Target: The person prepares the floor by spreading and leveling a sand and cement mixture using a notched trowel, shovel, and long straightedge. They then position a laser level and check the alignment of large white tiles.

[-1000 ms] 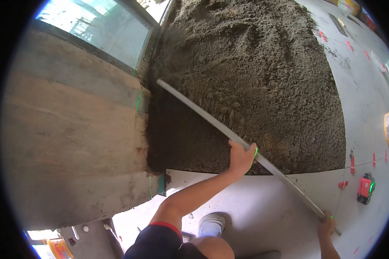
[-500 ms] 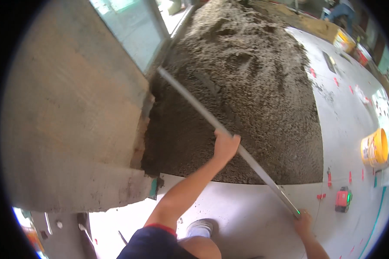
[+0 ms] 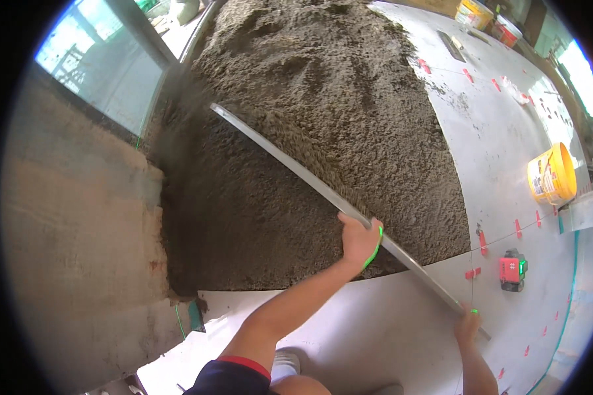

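Observation:
A long metal straightedge slants across a bed of grey-brown mortar, its far end at the upper left over the mortar. My left hand is wrapped round it near its middle, with a green laser line falling on the wrist. Toward its near end, over the pale tiles, my right hand grips the bar, and a short piece sticks out past it. Behind the bar, on my side, the mortar looks flatter and darker; ahead of it the surface is rough and lumpy.
A bare wall and a glass door border the mortar on the left. On the pale tiled floor at right stand a red laser level, a yellow bucket and several red tile clips. A trowel lies farther off.
The straightedge has shifted away from the wall at its far end, over the mortar. Both hands keep hold of it. My view has turned, so the door and wall sit further left.

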{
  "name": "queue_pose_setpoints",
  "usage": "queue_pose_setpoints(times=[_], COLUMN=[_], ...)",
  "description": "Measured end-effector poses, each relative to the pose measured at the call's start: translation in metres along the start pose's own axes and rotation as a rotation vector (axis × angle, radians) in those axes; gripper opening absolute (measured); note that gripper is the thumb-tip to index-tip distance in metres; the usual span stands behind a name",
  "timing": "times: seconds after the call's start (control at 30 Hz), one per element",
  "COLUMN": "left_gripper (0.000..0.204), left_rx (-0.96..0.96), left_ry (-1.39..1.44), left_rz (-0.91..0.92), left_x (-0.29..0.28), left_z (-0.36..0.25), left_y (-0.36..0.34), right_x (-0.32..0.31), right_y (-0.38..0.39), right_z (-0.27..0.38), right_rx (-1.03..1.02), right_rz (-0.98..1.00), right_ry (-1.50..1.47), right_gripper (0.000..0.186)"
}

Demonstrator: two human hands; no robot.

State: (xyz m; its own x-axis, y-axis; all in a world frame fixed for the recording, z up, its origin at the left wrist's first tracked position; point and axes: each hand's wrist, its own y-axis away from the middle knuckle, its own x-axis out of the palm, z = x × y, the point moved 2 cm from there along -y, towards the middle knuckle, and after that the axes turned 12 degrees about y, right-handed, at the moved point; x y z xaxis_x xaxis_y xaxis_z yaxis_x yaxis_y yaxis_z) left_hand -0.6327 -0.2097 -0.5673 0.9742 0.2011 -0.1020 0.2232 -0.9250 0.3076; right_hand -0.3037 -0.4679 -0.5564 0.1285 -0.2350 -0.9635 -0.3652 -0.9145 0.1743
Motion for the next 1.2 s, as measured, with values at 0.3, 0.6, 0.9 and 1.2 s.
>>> queue_pose_setpoints(times=[0.3,0.6,0.9,1.2], left_gripper=[0.048,0.062,0.072,0.085], left_rx=[0.08,0.016,-0.096,0.024], left_ry=[-0.112,-0.162,-0.239,-0.463], left_rz=[0.136,-0.012,-0.086,-0.3], left_x=[-0.011,-0.103,-0.168,-0.223], left_z=[-0.082,-0.044,-0.024,-0.016], left_y=[-0.177,-0.012,0.041,-0.02], right_x=[-0.036,-0.04,-0.096,-0.053], right_y=[-0.065,-0.006,0.028,0.009], right_z=[0.143,0.075,0.12,0.193], right_rx=[0.093,-0.213,-0.266,-0.395], right_rz=[-0.05,0.143,0.582,0.448], right_ry=[-0.169,-0.14,-0.17,-0.178], right_gripper=[0.034,0.036,0.028,0.039])
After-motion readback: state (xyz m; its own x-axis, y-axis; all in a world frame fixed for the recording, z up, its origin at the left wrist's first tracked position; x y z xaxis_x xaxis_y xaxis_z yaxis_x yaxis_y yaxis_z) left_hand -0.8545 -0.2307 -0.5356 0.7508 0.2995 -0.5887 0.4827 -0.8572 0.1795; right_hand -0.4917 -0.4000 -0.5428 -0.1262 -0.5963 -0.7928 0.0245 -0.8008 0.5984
